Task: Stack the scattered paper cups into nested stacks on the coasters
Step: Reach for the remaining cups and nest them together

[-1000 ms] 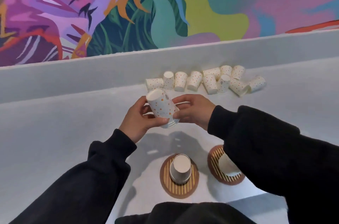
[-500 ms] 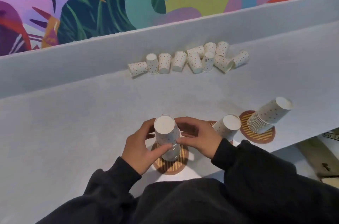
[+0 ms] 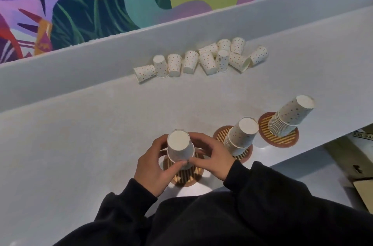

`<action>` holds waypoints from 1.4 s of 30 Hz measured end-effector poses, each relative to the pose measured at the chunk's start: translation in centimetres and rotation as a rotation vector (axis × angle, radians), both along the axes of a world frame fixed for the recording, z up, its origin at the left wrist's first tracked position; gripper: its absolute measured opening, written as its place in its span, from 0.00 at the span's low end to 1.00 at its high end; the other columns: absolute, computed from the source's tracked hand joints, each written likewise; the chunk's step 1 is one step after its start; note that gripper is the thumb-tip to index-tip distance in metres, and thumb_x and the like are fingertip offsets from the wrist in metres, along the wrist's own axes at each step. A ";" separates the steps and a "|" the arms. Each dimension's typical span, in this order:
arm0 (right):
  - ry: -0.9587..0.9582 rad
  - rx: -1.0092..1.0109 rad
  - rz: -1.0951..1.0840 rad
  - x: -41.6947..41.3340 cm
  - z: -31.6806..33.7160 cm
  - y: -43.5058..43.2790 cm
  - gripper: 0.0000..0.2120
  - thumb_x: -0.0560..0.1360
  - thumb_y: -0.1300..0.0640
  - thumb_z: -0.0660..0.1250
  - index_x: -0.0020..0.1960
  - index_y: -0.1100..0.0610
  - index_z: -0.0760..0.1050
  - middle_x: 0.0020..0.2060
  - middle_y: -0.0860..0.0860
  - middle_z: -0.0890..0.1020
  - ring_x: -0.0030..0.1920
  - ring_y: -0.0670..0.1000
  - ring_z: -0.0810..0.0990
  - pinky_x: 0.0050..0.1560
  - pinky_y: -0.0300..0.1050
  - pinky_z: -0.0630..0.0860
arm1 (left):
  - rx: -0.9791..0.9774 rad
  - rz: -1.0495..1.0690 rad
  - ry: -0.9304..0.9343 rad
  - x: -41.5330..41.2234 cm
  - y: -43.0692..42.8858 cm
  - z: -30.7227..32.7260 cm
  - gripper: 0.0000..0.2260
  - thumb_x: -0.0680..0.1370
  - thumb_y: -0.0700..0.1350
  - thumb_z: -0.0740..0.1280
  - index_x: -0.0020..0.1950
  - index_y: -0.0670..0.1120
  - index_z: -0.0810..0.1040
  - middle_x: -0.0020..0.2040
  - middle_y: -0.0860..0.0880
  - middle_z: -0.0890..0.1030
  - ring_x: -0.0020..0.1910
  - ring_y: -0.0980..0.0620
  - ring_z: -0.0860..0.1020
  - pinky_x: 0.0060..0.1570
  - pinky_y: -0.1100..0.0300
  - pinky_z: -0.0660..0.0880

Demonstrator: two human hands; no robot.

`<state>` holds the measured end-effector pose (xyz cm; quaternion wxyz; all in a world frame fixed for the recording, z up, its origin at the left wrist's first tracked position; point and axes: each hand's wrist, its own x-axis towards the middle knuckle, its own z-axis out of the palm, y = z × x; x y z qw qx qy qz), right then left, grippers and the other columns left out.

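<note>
A dotted white paper cup (image 3: 180,149) stands upside down over the near-left coaster (image 3: 184,177), on top of another cup I can barely see. My left hand (image 3: 156,167) and my right hand (image 3: 214,157) both pinch its lower rim from either side. A second coaster (image 3: 221,134) carries a nested stack (image 3: 241,137). The third coaster (image 3: 282,140) to the right holds a taller nested stack (image 3: 290,117). Several loose cups (image 3: 201,60) lie scattered along the back ledge.
The grey counter (image 3: 90,134) ends in a raised back wall (image 3: 80,68) below a colourful mural. Its right front edge drops to a floor area with a cardboard box (image 3: 365,193). My dark sleeves fill the bottom of the view.
Both hands brought the cup down from mid-air onto the cup on the near-left coaster and now press it lower. The view shifted, revealing the two stacks on the right.
</note>
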<state>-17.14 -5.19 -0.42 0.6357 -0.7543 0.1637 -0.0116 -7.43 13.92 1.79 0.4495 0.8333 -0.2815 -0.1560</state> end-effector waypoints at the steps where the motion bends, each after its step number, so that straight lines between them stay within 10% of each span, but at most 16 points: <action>1: 0.013 -0.018 -0.002 0.0 -0.4 0.0 0.30 0.73 0.62 0.76 0.72 0.45 0.73 0.66 0.40 0.80 0.69 0.42 0.76 0.71 0.51 0.74 | 0.004 -0.008 -0.003 -0.1 0.0 -0.2 0.31 0.66 0.65 0.76 0.64 0.75 0.65 0.61 0.75 0.75 0.61 0.70 0.75 0.56 0.76 0.73; 15: 0.178 -0.117 0.053 -0.4 -4.0 0.3 0.31 0.71 0.54 0.78 0.69 0.39 0.73 0.63 0.36 0.79 0.66 0.38 0.75 0.69 0.43 0.73 | 0.144 -0.059 0.077 -0.4 0.3 -4.9 0.32 0.69 0.61 0.79 0.65 0.69 0.64 0.60 0.72 0.73 0.59 0.74 0.74 0.54 0.78 0.71; 27: 0.238 -0.317 0.170 0.0 -3.6 1.2 0.38 0.70 0.53 0.78 0.75 0.42 0.66 0.69 0.42 0.76 0.66 0.42 0.73 0.63 0.33 0.64 | 0.366 -0.216 0.027 0.1 0.0 -7.2 0.35 0.70 0.57 0.78 0.68 0.66 0.58 0.65 0.60 0.74 0.66 0.55 0.73 0.61 0.68 0.64; 42: 0.185 -0.358 0.174 0.6 -4.5 1.3 0.36 0.70 0.46 0.78 0.74 0.40 0.68 0.68 0.40 0.78 0.66 0.38 0.72 0.57 0.21 0.59 | 0.313 -0.161 0.058 0.8 0.6 -9.1 0.32 0.68 0.59 0.79 0.62 0.74 0.62 0.56 0.76 0.67 0.55 0.65 0.72 0.60 0.67 0.69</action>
